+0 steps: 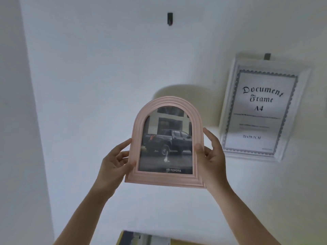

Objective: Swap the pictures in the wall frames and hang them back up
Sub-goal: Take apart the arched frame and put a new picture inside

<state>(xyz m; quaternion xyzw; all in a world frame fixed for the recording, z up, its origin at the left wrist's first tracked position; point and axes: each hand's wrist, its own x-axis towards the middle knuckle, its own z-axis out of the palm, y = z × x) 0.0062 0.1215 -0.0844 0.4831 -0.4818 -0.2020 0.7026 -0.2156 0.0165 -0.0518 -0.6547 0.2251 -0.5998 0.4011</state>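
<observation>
Gripping the pink arched frame [166,142] from both sides: left hand [115,163] clamps its lower left edge, thumb on the front moulding, fingers behind; right hand [212,154] clamps the lower right edge the same way. Frame is held up in the air in front of the white wall [99,76], roughly upright, tilted slightly, casting a shadow on the wall behind its top.

Picture in it: dark pickup truck [168,140] parked by a building, white "TOYOTA" logo and wordmark centred along the bottom.

Bare dark wall hook [170,18] sits well above the pink frame, nothing on it.

To the right, a white rectangular frame [263,110] hangs on a second hook [267,56], apart from the right hand. Its insert has a scalloped grey border and blackletter text "Document Frame A4". Smaller lines below are too blurred to read; the bottom one looks like a size in CM.

At the bottom edge, a yellow-edged printed sheet [141,239] is partly in view, content unclear.
</observation>
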